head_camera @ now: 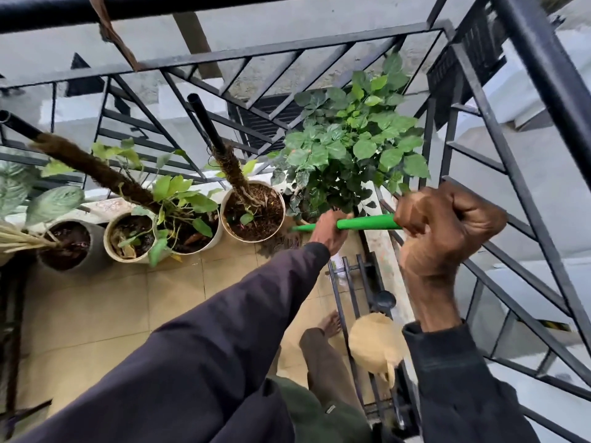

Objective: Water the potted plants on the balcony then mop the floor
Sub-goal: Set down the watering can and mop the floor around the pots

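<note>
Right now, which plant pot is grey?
The pot left of the three white pots, under the pale striped leaves; it alone is grey.

no text, brand or number can be read — a small tag point(329, 409) on the green garment point(303, 414), well below the grip of the right hand point(447, 225) on the green handle point(367, 223), is too small to tell.

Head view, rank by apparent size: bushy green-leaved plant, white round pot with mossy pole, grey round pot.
1. Bushy green-leaved plant, largest.
2. White round pot and grey round pot look alike; not ranking them.
</note>
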